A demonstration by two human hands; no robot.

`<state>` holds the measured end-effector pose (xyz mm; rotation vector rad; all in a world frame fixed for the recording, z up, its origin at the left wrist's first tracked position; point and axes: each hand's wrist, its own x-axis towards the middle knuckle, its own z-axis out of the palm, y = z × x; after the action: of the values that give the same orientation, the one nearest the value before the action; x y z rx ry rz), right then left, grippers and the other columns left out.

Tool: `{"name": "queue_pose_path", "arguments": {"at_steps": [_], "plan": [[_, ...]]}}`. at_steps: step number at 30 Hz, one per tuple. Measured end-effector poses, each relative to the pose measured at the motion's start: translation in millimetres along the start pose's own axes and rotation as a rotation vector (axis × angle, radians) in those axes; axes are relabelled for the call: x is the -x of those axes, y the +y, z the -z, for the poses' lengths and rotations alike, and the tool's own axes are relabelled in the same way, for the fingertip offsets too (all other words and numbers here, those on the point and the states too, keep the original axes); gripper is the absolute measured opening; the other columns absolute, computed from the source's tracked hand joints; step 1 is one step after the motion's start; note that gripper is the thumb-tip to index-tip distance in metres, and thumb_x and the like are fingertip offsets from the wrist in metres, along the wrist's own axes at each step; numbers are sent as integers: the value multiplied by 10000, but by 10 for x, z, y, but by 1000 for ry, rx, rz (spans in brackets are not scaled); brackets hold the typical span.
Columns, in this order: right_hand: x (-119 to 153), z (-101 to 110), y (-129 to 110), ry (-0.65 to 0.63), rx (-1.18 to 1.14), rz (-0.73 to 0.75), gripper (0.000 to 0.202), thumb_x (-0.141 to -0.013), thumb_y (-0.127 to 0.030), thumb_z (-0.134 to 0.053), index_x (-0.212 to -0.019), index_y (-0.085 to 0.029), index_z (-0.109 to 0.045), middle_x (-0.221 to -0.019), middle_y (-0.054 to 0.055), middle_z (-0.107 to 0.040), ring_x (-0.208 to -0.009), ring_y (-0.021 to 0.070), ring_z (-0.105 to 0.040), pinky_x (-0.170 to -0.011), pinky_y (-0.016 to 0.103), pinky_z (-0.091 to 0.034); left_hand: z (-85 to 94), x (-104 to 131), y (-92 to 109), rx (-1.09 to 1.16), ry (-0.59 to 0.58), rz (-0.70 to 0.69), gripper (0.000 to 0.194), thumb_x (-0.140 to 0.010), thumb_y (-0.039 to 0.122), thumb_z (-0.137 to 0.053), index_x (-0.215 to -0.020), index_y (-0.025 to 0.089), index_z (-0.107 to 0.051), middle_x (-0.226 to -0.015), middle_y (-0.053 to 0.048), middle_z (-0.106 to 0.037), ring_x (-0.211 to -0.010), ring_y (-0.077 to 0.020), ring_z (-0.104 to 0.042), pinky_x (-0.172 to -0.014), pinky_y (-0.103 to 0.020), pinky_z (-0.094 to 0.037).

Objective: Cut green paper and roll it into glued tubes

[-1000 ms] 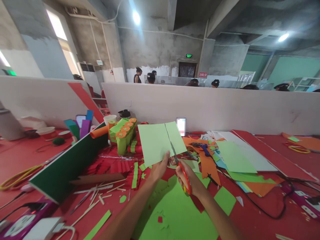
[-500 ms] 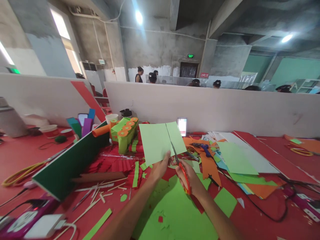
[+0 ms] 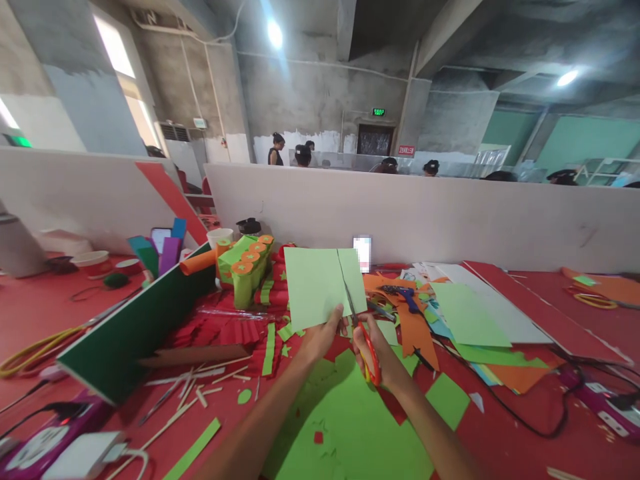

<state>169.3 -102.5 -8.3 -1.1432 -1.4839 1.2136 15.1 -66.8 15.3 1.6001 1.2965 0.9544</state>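
Note:
A light green sheet of paper (image 3: 314,283) is held up over the table, its lower edge pinched by my left hand (image 3: 327,331). My right hand (image 3: 373,350) grips scissors (image 3: 369,353) with red and yellow handles. The blades lie along the sheet near its lower right part, and a dark line runs up from them to the top edge. Below both hands, a larger bright green sheet (image 3: 345,427) with pieces cut out lies on the table.
To the left stand a dark green board (image 3: 135,327) and a green-and-orange paper model (image 3: 245,267). Wooden sticks (image 3: 187,393) lie nearby. On the right are a blue glue gun (image 3: 407,297), orange paper scraps (image 3: 417,333), stacked sheets (image 3: 470,313) and a power strip (image 3: 600,400). A white partition (image 3: 450,220) rises behind.
The light green sheet has turned slightly and its right part has swung inward. Both hands keep their hold, and the scissors stand a little more upright. The whole view has shifted slightly.

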Motion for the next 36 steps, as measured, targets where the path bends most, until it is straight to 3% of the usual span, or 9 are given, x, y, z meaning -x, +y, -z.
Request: {"name": "queue_pose_path", "arguments": {"at_steps": [8,13,20,27,36], "plan": [[24,45,-13,-9,-21,23,454,-882,-700,-409,-993,-263,-355,-680,-90,-511,-385,65,-450,-358,176,-375,-29,45,30,-18,-53,86,601,-880,660,-310,-716,220,-685,-816,-49,-741,-831,-230,-672,-841,-305,-472],[12,43,-12,0,-5,17,466,-876,-709,-407,-947,-249,-382,-705,-63,-550,-396,80,-496,-364,197,-408,-35,37,32,13,-45,27,617,-867,689,-324,-686,201,-656,-791,-71,-729,-812,-238,-657,-822,-309,-469],[24,40,-14,11,9,45,420,-893,-661,-444,-919,-243,-410,-713,-52,-562,-398,76,-496,-364,188,-401,-32,56,31,13,-20,63,594,-856,697,-336,-719,224,-667,-846,-71,-743,-826,-257,-659,-820,-328,-454],[18,29,17,35,-2,50,390,-904,-629,-458,-925,-241,-426,-652,-76,-531,-372,72,-471,-351,178,-371,-59,6,-21,93,-25,-32,524,-854,639,-393,-689,207,-639,-759,-65,-703,-752,-222,-638,-797,-315,-461],[4,14,20,33,-55,46,375,-885,-597,-530,-892,-250,-388,-636,-87,-526,-369,64,-429,-350,168,-354,-51,61,125,176,-11,56,575,-773,729,-458,-616,197,-607,-686,-66,-668,-712,-224,-611,-780,-324,-460]]}}
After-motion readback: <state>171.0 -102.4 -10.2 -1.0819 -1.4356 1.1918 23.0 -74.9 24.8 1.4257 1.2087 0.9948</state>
